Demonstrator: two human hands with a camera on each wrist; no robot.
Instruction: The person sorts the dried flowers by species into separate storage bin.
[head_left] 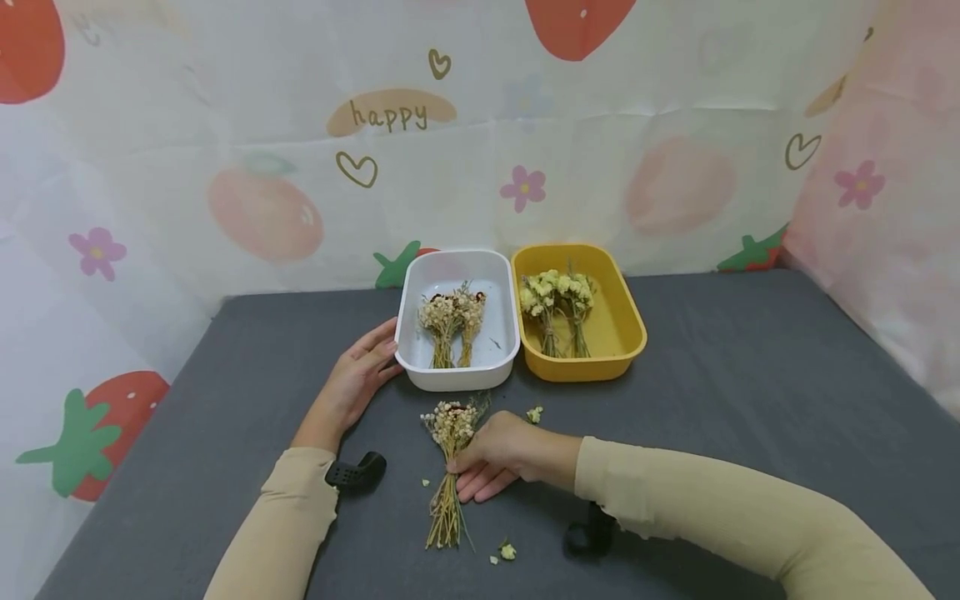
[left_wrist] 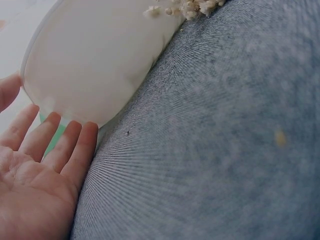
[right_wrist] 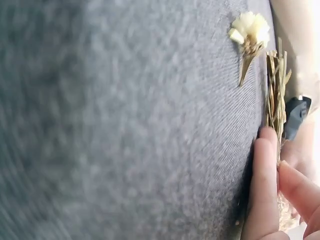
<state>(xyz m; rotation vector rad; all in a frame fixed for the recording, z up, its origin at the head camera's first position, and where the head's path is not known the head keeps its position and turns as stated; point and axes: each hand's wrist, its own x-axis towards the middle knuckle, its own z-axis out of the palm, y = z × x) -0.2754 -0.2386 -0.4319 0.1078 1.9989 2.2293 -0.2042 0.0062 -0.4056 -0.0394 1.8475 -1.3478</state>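
A bunch of small cream dried flowers point(head_left: 452, 425) lies in front of the white tray, its bare stems toward the near side. My right hand point(head_left: 498, 457) pinches this bunch around the middle of its stems, between thumb and fingers. In the right wrist view the stems point(right_wrist: 276, 95) stick out past the fingertips. My left hand point(head_left: 358, 377) touches the left side of the white tray point(head_left: 457, 379) with fingers straight. From the left wrist view, the fingertips point(left_wrist: 89, 129) are right at the tray's outer wall. Two similar cream bunches point(head_left: 453, 321) lie inside that tray.
Right beside the white tray stands a yellow tray point(head_left: 577, 368) with two bunches of pale yellow dried flowers point(head_left: 557, 296). Loose flower bits lie on the grey cloth, including a yellow bloom point(head_left: 507, 551) near the stems and another bloom point(head_left: 534, 414) near the trays. A printed curtain point(head_left: 465, 208) hangs behind.
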